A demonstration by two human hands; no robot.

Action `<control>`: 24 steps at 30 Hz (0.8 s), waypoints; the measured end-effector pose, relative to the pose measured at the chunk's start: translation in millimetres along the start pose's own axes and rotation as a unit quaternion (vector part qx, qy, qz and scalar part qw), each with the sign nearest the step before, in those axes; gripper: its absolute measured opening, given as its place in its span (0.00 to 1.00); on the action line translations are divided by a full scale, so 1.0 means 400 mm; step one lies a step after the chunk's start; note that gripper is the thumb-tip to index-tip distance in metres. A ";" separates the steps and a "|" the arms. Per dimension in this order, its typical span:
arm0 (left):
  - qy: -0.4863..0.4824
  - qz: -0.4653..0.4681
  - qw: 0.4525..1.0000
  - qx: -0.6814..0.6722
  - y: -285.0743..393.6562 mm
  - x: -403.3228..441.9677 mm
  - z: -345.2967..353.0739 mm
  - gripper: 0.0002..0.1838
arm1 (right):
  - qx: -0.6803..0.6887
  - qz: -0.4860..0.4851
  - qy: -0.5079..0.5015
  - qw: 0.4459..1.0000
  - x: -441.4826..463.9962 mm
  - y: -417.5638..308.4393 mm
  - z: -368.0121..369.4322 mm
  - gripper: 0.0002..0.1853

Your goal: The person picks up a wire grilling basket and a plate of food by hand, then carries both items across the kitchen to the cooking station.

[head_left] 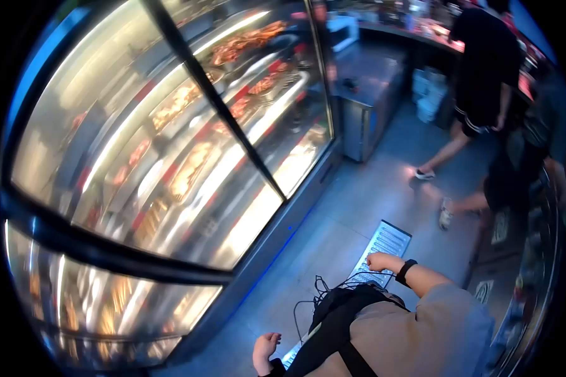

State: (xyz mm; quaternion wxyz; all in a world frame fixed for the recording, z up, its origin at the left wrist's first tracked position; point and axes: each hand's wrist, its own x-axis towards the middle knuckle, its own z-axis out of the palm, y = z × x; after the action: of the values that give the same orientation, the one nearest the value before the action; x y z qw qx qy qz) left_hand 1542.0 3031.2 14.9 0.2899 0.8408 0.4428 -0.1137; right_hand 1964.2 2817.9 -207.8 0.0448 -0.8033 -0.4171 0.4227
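Observation:
My left hand [267, 347] hangs low in the view, loosely curled, with no object visible in it. A dark band circles its wrist. My right hand [384, 262] is closed in a loose fist in front of my body, and nothing shows in it. A black watch [406, 271] sits on that wrist. Thin black cables [324, 287] loop out from the dark strapped gear [343, 308] on my front and pass near the right wrist. Nearest to the hands is the metal floor grate [387, 242], seen beneath the right one. Neither hand touches the display case.
A tall, lit glass display case [233, 276] fills the left, with blurred trays of food [192, 169] on its shelves. Ahead stand a steel cabinet [356, 125] and white containers [427, 94]. One person [484, 56] in dark clothes walks ahead; another [516, 169] is at right.

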 end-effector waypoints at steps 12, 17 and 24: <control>-0.305 0.396 0.640 -0.584 0.569 0.487 -0.169 0.48 | 0.307 -0.025 0.325 0.894 -0.310 -0.047 -0.302 0.14; -0.391 0.403 0.470 -0.681 0.942 0.625 -0.164 0.51 | 0.310 -0.165 0.447 0.823 -0.356 -0.054 -0.695 0.12; -0.434 0.373 0.440 -0.692 1.345 0.733 -0.068 0.52 | 0.250 -0.255 0.507 0.784 -0.367 0.062 -1.001 0.11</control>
State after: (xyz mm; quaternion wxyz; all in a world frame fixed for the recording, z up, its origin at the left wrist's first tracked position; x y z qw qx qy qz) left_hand 2147.0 3009.8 113.7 0.9442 0.2846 -0.1659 -0.0006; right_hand 2223.3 2810.4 131.6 0.5554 -0.7271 -0.4032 0.0169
